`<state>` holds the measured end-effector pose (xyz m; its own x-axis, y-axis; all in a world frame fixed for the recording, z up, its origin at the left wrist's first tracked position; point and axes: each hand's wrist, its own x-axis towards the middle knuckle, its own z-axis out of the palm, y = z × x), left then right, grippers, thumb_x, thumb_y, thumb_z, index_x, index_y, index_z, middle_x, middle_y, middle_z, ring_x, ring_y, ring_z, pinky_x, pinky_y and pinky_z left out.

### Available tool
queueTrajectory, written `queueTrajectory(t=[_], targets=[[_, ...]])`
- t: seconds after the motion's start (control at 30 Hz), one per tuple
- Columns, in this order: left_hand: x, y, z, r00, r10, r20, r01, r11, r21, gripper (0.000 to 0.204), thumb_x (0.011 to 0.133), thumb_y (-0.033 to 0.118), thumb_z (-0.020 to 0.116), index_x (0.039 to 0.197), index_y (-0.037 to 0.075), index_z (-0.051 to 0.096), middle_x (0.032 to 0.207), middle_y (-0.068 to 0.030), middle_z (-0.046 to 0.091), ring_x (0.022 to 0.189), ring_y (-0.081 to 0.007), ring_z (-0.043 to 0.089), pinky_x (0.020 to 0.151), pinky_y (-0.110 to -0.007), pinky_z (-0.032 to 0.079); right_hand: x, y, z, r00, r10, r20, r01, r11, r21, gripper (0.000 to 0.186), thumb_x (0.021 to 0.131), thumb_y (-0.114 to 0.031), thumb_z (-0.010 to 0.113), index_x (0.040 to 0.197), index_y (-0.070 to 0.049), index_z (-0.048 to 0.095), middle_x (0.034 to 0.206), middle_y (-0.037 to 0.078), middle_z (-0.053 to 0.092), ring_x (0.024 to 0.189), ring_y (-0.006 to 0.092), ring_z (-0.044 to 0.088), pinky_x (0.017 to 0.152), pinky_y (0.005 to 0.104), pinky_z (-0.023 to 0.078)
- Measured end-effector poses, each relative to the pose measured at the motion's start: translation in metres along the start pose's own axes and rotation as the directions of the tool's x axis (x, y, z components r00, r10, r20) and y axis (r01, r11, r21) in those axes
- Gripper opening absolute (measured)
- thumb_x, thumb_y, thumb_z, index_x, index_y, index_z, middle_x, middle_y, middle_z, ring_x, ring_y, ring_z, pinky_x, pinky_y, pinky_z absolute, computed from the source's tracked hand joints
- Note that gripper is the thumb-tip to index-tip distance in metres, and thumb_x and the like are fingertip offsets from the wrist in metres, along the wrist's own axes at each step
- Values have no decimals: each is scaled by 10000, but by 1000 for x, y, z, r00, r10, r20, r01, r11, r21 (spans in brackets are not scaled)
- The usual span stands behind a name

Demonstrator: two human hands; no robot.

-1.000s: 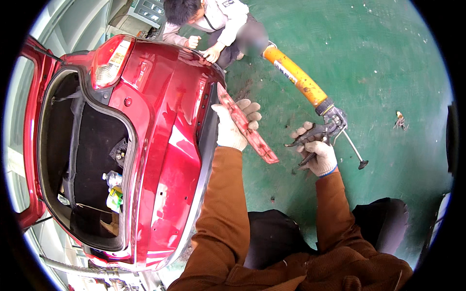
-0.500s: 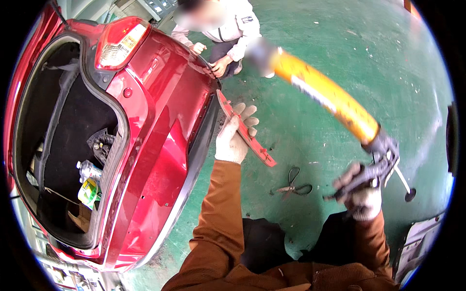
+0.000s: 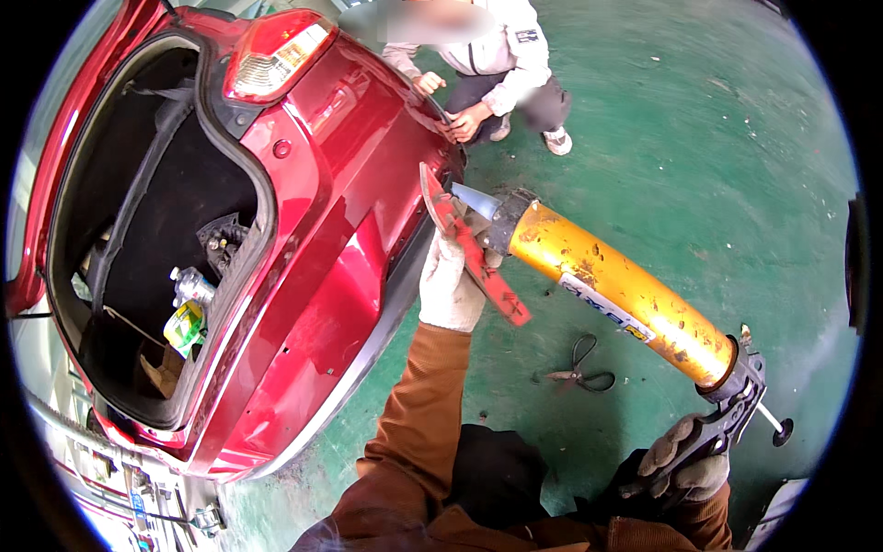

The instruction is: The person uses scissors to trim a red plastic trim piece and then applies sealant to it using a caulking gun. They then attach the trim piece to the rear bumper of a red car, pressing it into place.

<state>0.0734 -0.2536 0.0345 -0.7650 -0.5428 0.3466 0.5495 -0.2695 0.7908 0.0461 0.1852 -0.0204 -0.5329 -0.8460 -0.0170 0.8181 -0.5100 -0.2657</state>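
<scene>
My left hand, gloved in white, grips a narrow red strip held tilted beside the red car's bumper. My right hand, also gloved, is closed on the handle of a yellow caulking gun at lower right. The gun's pale nozzle points up-left at the strip's upper part; whether it touches cannot be told. Part of my left fingers is hidden behind the strip and nozzle.
A co-worker crouches at the bumper's far corner with hands on it. Black-handled scissors lie on the green floor. The open trunk holds a bottle and a yellow-green container.
The caulking gun has swung down and left, bringing its nozzle to the red strip, while my right hand moved down and right. The scissors came into sight on the floor.
</scene>
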Motion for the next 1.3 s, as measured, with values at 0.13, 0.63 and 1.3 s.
queueTrajectory(t=[0.13,0.63,1.3], targets=[[-1,4,10,995,24,-96,-29,998,-49,690,998,451,738,1535,112,470,1332,-75,628,1083,-190,616,870,-366,527,0,-6,-1,999,47,1,-47,999,-11,669,667,196,638,1319,67,559,1097,320,686,1064,603,671,766,705,630],[3,12,10,999,22,26,-21,999,-45,763,960,539,742,1520,85,493,1469,-95,613,1381,-304,566,1191,-493,423,3,-4,5,1000,21,-7,-21,999,-34,679,624,192,595,1292,77,567,1051,329,689,992,601,695,750,643,654],[-1,15,9,999,-4,-37,3,1000,-19,697,1051,418,667,1600,78,405,1413,-57,621,1161,-181,648,865,-348,569,16,-1,21,1000,-2,-1,2,991,-136,566,636,147,700,1188,52,625,890,254,711,757,460,729,739,533,632]])
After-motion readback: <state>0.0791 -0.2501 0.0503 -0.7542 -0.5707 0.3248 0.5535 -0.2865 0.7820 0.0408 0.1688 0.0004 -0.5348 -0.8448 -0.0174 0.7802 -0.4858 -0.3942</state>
